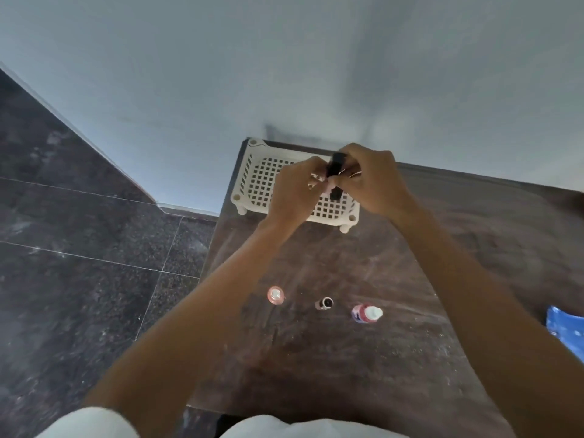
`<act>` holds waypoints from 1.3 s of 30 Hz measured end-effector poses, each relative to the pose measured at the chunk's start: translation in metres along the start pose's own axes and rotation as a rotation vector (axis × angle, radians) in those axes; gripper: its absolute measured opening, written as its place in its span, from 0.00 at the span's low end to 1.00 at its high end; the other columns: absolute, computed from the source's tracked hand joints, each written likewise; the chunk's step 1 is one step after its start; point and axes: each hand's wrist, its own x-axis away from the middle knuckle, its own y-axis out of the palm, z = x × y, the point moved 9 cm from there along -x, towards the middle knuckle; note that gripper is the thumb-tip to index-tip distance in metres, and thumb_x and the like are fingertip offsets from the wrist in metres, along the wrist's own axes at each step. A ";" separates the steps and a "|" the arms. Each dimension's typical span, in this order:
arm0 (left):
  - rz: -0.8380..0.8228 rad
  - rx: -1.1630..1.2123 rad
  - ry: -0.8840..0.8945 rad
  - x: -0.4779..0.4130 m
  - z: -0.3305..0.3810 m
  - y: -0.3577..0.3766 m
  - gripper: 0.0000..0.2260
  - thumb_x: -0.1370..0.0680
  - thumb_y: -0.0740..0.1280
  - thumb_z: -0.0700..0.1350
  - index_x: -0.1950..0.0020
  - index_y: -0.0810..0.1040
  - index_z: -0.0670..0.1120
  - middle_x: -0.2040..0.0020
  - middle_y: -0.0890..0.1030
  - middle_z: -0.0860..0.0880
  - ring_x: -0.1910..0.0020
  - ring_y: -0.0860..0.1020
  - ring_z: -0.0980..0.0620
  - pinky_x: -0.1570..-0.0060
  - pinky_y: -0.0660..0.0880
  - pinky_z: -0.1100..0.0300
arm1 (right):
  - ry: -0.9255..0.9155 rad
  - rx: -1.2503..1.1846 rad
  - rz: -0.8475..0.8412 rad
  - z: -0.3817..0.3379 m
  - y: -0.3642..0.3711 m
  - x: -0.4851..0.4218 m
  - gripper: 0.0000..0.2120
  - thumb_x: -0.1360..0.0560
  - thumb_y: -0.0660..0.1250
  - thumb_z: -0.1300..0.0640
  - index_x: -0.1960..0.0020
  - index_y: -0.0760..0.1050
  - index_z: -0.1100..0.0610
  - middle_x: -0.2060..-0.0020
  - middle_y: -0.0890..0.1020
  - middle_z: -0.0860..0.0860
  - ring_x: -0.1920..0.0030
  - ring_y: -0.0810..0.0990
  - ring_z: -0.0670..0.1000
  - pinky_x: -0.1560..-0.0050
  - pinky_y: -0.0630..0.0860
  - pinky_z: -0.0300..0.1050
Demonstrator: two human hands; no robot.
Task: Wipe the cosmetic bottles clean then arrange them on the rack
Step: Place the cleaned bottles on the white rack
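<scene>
In the head view, your left hand point(295, 189) and right hand point(371, 181) meet over the white rack point(252, 165) at the far end of the table point(426, 279). The fingers of both are curled round the black bottle point(335, 164). I cannot tell whether it touches the grid.

Steady it with one hand, then seat it upright towards a far corner. That leaves room for the pink-capped bottle point(275, 294), small dark bottle point(325, 303) and white-capped pink bottle point(367, 312) waiting nearer you. The blue cloth point(565, 327) lies at the right edge.
</scene>
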 end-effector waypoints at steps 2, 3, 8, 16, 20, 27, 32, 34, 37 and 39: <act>-0.027 0.026 -0.019 -0.017 -0.019 0.003 0.07 0.26 0.75 0.41 0.48 0.84 0.43 0.54 0.87 0.51 0.55 0.85 0.56 0.48 0.82 0.58 | -0.033 0.089 -0.035 0.003 0.017 -0.023 0.12 0.30 0.75 0.59 0.48 0.79 0.55 0.55 0.85 0.50 0.55 0.82 0.48 0.59 0.69 0.28; -0.040 0.038 -0.027 -0.024 -0.028 0.006 0.08 0.25 0.75 0.41 0.48 0.84 0.43 0.54 0.87 0.50 0.54 0.85 0.56 0.48 0.82 0.59 | -0.042 0.142 -0.046 0.007 0.025 -0.032 0.10 0.30 0.74 0.58 0.48 0.79 0.54 0.55 0.84 0.49 0.55 0.80 0.48 0.60 0.68 0.31; -0.115 0.005 -0.053 -0.041 -0.063 0.026 0.09 0.25 0.76 0.42 0.47 0.84 0.42 0.52 0.87 0.48 0.54 0.85 0.54 0.47 0.82 0.58 | -0.039 0.402 -0.087 0.024 0.051 -0.056 0.10 0.29 0.73 0.51 0.48 0.82 0.50 0.57 0.82 0.50 0.51 0.74 0.53 0.56 0.72 0.46; -0.177 0.052 -0.085 -0.045 -0.085 0.051 0.09 0.26 0.76 0.40 0.47 0.84 0.42 0.52 0.87 0.48 0.52 0.85 0.54 0.47 0.80 0.64 | 0.012 0.547 -0.108 0.038 0.063 -0.064 0.13 0.28 0.72 0.49 0.45 0.81 0.50 0.53 0.81 0.49 0.46 0.72 0.53 0.47 0.70 0.53; -0.209 0.047 -0.058 -0.044 -0.084 0.053 0.10 0.25 0.76 0.42 0.45 0.83 0.43 0.50 0.87 0.48 0.53 0.84 0.55 0.46 0.80 0.63 | 0.007 0.565 -0.142 0.038 0.063 -0.066 0.13 0.28 0.72 0.48 0.45 0.81 0.49 0.51 0.81 0.49 0.45 0.71 0.53 0.51 0.61 0.50; -0.263 0.049 -0.058 -0.042 -0.088 0.057 0.11 0.24 0.75 0.44 0.44 0.82 0.44 0.48 0.86 0.50 0.49 0.85 0.52 0.44 0.80 0.56 | 0.059 0.495 -0.156 0.043 0.062 -0.066 0.13 0.30 0.73 0.49 0.46 0.82 0.49 0.49 0.81 0.49 0.43 0.71 0.53 0.45 0.63 0.53; -0.300 0.012 -0.048 -0.043 -0.089 0.059 0.11 0.24 0.75 0.46 0.42 0.82 0.46 0.47 0.86 0.51 0.49 0.84 0.55 0.42 0.80 0.54 | 0.083 0.452 -0.149 0.044 0.057 -0.068 0.17 0.33 0.76 0.49 0.45 0.80 0.48 0.45 0.81 0.47 0.42 0.71 0.53 0.48 0.60 0.51; -0.312 0.016 -0.053 -0.042 -0.089 0.060 0.11 0.23 0.74 0.46 0.42 0.81 0.46 0.47 0.86 0.51 0.49 0.84 0.55 0.42 0.81 0.53 | 0.077 0.444 -0.147 0.044 0.057 -0.068 0.19 0.34 0.76 0.49 0.44 0.80 0.48 0.44 0.80 0.47 0.41 0.71 0.53 0.48 0.59 0.50; -0.322 0.017 -0.083 -0.040 -0.089 0.060 0.16 0.24 0.75 0.46 0.39 0.80 0.45 0.44 0.85 0.50 0.46 0.84 0.54 0.40 0.80 0.52 | 0.097 0.432 -0.179 0.045 0.055 -0.064 0.25 0.35 0.77 0.49 0.39 0.78 0.48 0.40 0.78 0.49 0.39 0.70 0.54 0.46 0.60 0.51; -0.359 -0.022 -0.111 -0.038 -0.090 0.058 0.24 0.26 0.76 0.47 0.32 0.76 0.45 0.38 0.83 0.49 0.42 0.82 0.53 0.37 0.77 0.50 | 0.135 0.378 -0.169 0.047 0.044 -0.060 0.29 0.36 0.78 0.49 0.36 0.76 0.48 0.38 0.77 0.49 0.37 0.69 0.54 0.42 0.62 0.53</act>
